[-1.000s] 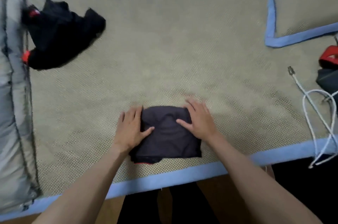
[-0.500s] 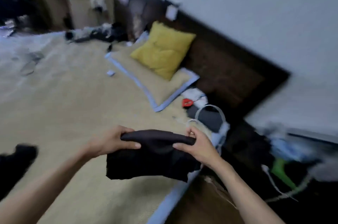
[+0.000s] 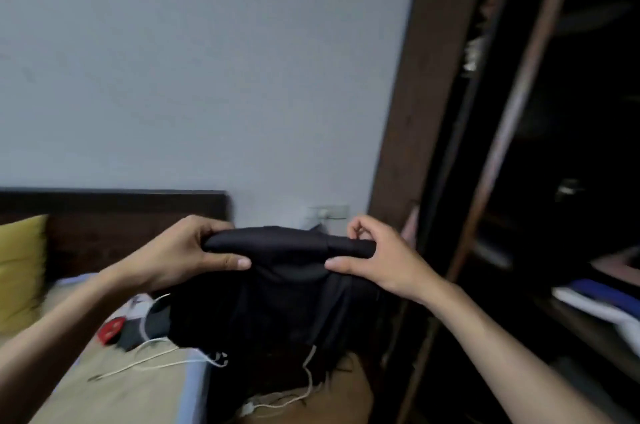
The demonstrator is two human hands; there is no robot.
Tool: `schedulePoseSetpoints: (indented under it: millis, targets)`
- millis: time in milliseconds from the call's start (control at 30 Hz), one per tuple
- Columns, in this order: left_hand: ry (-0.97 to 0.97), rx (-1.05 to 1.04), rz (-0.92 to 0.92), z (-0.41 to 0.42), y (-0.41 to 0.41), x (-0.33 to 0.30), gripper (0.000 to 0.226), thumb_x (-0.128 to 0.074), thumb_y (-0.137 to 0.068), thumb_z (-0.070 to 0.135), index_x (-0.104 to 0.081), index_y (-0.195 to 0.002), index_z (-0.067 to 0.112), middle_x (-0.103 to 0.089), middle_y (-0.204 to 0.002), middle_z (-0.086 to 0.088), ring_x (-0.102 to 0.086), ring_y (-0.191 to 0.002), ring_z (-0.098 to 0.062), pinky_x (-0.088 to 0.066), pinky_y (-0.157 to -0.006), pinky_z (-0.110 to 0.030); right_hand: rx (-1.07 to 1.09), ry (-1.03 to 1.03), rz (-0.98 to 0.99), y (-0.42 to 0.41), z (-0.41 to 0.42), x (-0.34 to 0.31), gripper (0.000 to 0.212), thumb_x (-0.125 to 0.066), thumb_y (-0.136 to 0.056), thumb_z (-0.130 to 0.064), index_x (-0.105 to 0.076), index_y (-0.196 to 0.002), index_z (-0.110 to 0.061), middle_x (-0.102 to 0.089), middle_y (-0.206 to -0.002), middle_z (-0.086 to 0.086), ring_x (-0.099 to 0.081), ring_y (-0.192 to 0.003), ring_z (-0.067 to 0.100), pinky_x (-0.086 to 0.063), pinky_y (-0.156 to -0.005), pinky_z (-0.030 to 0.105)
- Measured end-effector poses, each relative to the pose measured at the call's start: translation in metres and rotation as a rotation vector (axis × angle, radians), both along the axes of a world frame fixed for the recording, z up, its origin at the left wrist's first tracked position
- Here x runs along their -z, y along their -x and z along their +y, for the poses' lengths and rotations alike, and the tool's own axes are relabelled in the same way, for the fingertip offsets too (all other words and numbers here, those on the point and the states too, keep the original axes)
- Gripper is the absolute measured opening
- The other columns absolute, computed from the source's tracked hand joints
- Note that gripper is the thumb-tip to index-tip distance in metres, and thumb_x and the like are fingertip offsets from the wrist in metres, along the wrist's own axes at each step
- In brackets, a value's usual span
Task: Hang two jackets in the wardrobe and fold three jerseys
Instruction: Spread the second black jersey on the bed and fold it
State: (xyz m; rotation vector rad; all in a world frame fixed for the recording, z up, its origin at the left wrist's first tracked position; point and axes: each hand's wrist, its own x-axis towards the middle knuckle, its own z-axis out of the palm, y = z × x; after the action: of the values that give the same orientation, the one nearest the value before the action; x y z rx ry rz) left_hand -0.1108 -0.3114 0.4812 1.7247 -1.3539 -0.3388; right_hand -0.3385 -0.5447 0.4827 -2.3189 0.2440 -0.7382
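Folded black jersey (image 3: 277, 292) held up in air, my left hand (image 3: 183, 254) and right hand (image 3: 384, 257) each pinching its top edge, open wardrobe (image 3: 519, 146) to the right

At the lower left we see a bed (image 3: 114, 399) covered with a beige mat that has a light blue border along its edge. On it, against the dark headboard (image 3: 114, 212), we see a yellow pillow (image 3: 20, 267). Near the corner of the bed lie a small red object (image 3: 110, 330) and a dark grey thing (image 3: 138, 333) just beside it; we cannot tell what they are. A white cable (image 3: 156, 363) runs across the mat and over the blue border.
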Motion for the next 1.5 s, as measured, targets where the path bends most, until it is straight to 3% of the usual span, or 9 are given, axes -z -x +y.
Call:
schedulePoseSetpoints:
  millis: [167, 533, 667, 867, 1100, 1233, 1333, 1433, 1500]
  targets:
    - [0.015, 0.276, -0.055, -0.087, 0.094, -0.038, 0.019, -0.084, -0.076, 0.025, -0.074, -0.085, 0.01, -0.073, -0.08, -0.014, -0.066, -0.072, -0.011, -0.051, -0.065, -0.027, 0.18, -0.019, 0.004, 0.146, -0.03, -0.026, 0.051, -0.091, -0.072, -0.039, -0.043, -0.08, -0.022, -0.043, -0.059, -0.011, -0.034, -0.058, 0.008, -0.027, -0.056, 0.032]
    - [0.106, 0.592, -0.073, -0.229, 0.282, -0.016, 0.037, -0.083, -0.077, 0.048, -0.071, -0.084, 0.013, -0.07, -0.075, -0.009, -0.061, -0.068, -0.007, -0.049, -0.062, -0.03, 0.519, -0.113, -0.031, 0.377, -0.07, -0.014, 0.047, -0.09, -0.072, -0.042, -0.053, -0.09, -0.019, -0.064, -0.077, 0.007, -0.057, -0.073, 0.008, -0.039, -0.07, 0.032]
    - [0.144, 0.626, -0.011, -0.266, 0.337, -0.012, 0.026, -0.083, -0.077, 0.036, -0.071, -0.081, 0.012, -0.067, -0.07, -0.004, -0.059, -0.068, -0.005, -0.045, -0.062, -0.025, 0.628, -0.145, -0.118, 0.428, -0.082, -0.009, 0.037, -0.091, -0.072, -0.024, -0.06, -0.091, -0.014, -0.064, -0.075, -0.012, -0.059, -0.07, -0.003, -0.041, -0.068, 0.017]
    - [0.121, 0.648, -0.019, -0.336, 0.37, -0.016, 0.028, -0.082, -0.078, 0.037, -0.073, -0.085, 0.012, -0.072, -0.079, -0.011, -0.065, -0.071, -0.013, -0.049, -0.067, -0.031, 0.858, -0.104, -0.2, 0.459, -0.126, 0.002, 0.034, -0.092, -0.071, -0.03, -0.067, -0.092, -0.02, -0.071, -0.098, -0.005, -0.065, -0.091, 0.0, -0.043, -0.076, 0.007]
    - [0.132, 0.565, 0.011, -0.463, 0.357, -0.022, 0.053, -0.084, -0.064, 0.06, -0.074, -0.083, 0.012, -0.074, -0.078, -0.007, -0.066, -0.071, -0.013, -0.052, -0.069, -0.036, 1.006, -0.025, -0.148, 0.42, -0.208, 0.006, 0.036, -0.079, -0.085, -0.041, -0.057, -0.107, -0.025, -0.063, -0.106, -0.012, -0.055, -0.109, 0.011, -0.046, -0.091, 0.035]
    - [0.27, 0.512, 0.262, -0.547, 0.368, -0.028, 0.033, -0.086, -0.076, 0.03, -0.074, -0.091, 0.003, -0.074, -0.092, -0.024, -0.066, -0.076, -0.021, -0.05, -0.074, -0.037, 1.12, -0.132, -0.383, 0.399, -0.283, -0.022, 0.042, -0.082, -0.084, -0.033, -0.052, -0.111, -0.023, -0.059, -0.113, -0.005, -0.055, -0.112, 0.019, -0.038, -0.081, 0.029]
    - [0.278, 0.555, 0.337, -0.61, 0.39, -0.051, 0.028, -0.084, -0.078, 0.021, -0.074, -0.094, 0.0, -0.074, -0.088, -0.014, -0.064, -0.078, -0.018, -0.048, -0.074, -0.033, 1.284, -0.033, -0.548, 0.401, -0.33, -0.063, 0.049, -0.086, -0.08, -0.028, -0.048, -0.112, -0.024, -0.058, -0.112, 0.0, -0.057, -0.108, 0.023, -0.03, -0.072, 0.023]
    - [0.291, 0.607, 0.293, -0.679, 0.416, -0.088, 0.04, -0.089, -0.07, 0.041, -0.075, -0.091, 0.009, -0.074, -0.086, -0.008, -0.064, -0.078, -0.018, -0.049, -0.074, -0.035, 1.512, 0.074, -0.581, 0.417, -0.369, -0.102, 0.057, -0.084, -0.082, -0.033, -0.047, -0.124, -0.02, -0.054, -0.128, 0.01, -0.058, -0.116, 0.032, -0.039, -0.084, 0.03]
    - [0.258, 0.53, 0.154, -0.722, 0.438, -0.106, 0.061, -0.088, -0.057, 0.06, -0.072, -0.1, 0.02, -0.075, -0.103, -0.006, -0.069, -0.094, -0.021, -0.055, -0.087, -0.04, 1.76, 0.136, -0.387, 0.428, -0.396, -0.116, 0.074, -0.079, -0.084, -0.043, -0.039, -0.139, -0.016, -0.044, -0.141, 0.017, -0.052, -0.126, 0.04, -0.043, -0.1, 0.043]
